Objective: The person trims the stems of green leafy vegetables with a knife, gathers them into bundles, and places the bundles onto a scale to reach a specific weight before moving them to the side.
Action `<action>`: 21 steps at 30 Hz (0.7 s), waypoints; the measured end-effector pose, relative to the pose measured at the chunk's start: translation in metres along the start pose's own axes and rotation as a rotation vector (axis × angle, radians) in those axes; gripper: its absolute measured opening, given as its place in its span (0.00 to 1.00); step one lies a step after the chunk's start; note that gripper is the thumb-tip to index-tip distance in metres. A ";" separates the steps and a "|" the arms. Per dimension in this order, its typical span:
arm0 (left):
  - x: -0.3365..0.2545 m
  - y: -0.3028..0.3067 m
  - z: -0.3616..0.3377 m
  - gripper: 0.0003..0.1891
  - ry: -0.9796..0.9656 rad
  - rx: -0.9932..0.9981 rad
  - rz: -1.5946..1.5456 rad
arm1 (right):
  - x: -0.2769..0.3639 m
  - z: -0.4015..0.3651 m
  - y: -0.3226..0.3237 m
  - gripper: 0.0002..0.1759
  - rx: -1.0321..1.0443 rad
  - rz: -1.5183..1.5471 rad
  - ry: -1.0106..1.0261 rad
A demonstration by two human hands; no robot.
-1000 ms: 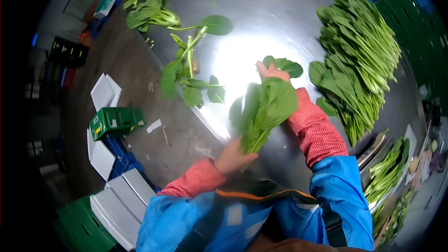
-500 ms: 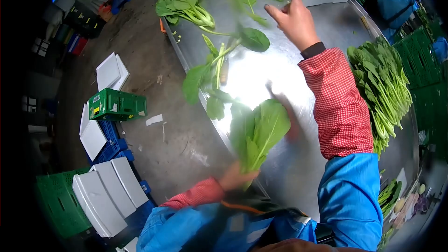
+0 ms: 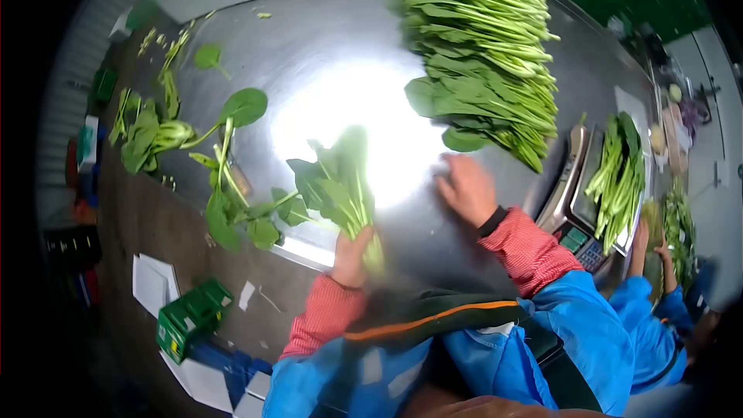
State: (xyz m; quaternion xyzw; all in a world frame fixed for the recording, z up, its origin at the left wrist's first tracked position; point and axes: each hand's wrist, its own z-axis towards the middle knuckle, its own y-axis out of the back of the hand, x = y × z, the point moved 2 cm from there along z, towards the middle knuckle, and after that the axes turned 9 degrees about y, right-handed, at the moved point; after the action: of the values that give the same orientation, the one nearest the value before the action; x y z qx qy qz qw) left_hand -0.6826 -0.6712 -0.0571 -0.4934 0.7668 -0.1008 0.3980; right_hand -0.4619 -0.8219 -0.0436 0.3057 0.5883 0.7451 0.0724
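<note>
Head view: steel table (image 3: 309, 31) beneath held bunch (image 3: 337, 186), green crate (image 3: 190, 317) on floor (image 3: 135, 220)

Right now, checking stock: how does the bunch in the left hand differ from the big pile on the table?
The bunch is small, the pile far larger. The bunch is gripped at its stems by the left hand; the pile lies loose on the table. Both are leafy greens.
</note>
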 end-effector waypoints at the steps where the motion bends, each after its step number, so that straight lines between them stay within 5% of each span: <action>1: 0.001 -0.005 0.009 0.15 0.013 0.042 0.014 | -0.010 -0.001 0.022 0.25 -0.111 -0.056 -0.015; 5: 0.011 -0.024 0.034 0.14 0.091 0.145 0.065 | -0.065 0.013 0.083 0.30 -0.258 -0.375 -0.104; 11: 0.039 -0.057 0.039 0.14 0.287 0.229 0.045 | -0.161 0.012 0.101 0.35 -0.032 -0.519 -0.265; 21: 0.094 -0.116 0.080 0.21 0.156 0.156 -0.004 | -0.109 -0.055 0.069 0.22 -0.051 -0.157 -0.190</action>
State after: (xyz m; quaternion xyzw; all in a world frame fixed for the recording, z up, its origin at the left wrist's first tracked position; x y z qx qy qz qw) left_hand -0.5659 -0.7881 -0.0946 -0.4532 0.7842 -0.1991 0.3742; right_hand -0.3869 -0.9394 -0.0274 0.3262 0.5816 0.7196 0.1937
